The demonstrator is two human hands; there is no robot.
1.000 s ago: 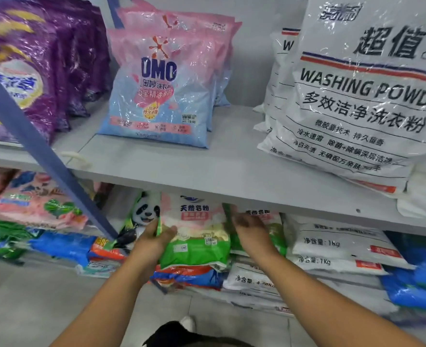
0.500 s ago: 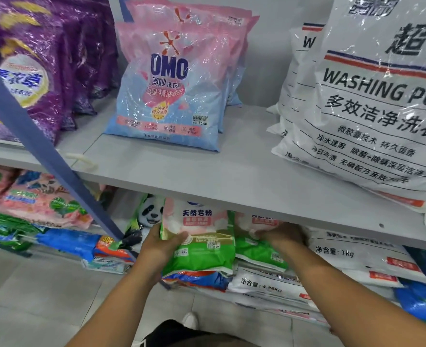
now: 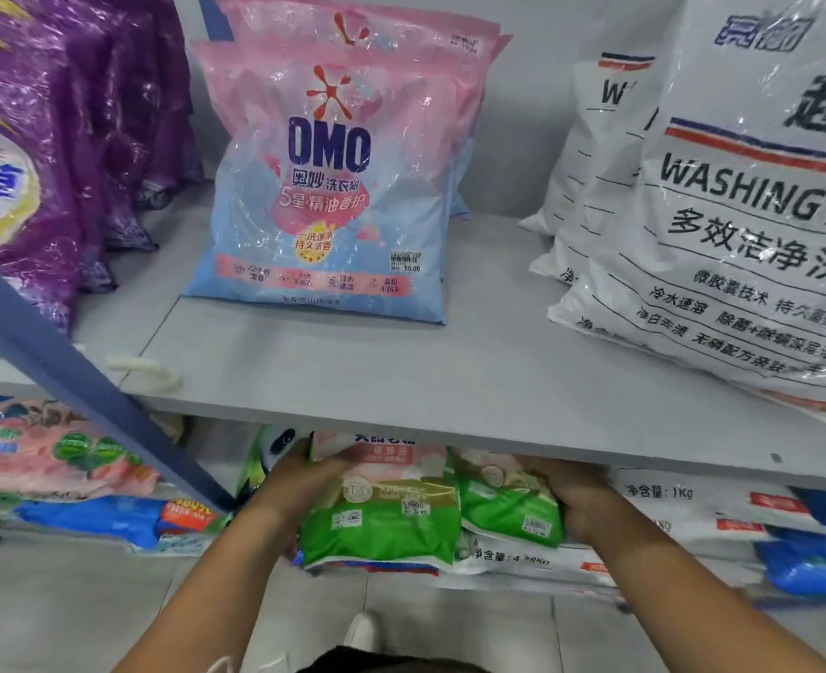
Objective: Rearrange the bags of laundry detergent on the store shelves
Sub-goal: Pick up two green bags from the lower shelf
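Your left hand grips one green detergent bag, your right hand its neighbour; above stand OMO bags and "WASHING" powder sacks.

Upper shelf board: smooth, matt grey, painted look.
Slanted post, near left: matt blue, smooth.
OMO bag: glossy plastic film, crinkled, bright glare spots.
Purple bags, far left: shiny wrinkled plastic.
White washing powder sacks, right: clear glossy plastic, creased.
Green-and-pink bags, lower shelf: smooth plastic, softer sheen.
Floor: smooth grey tile, dull.
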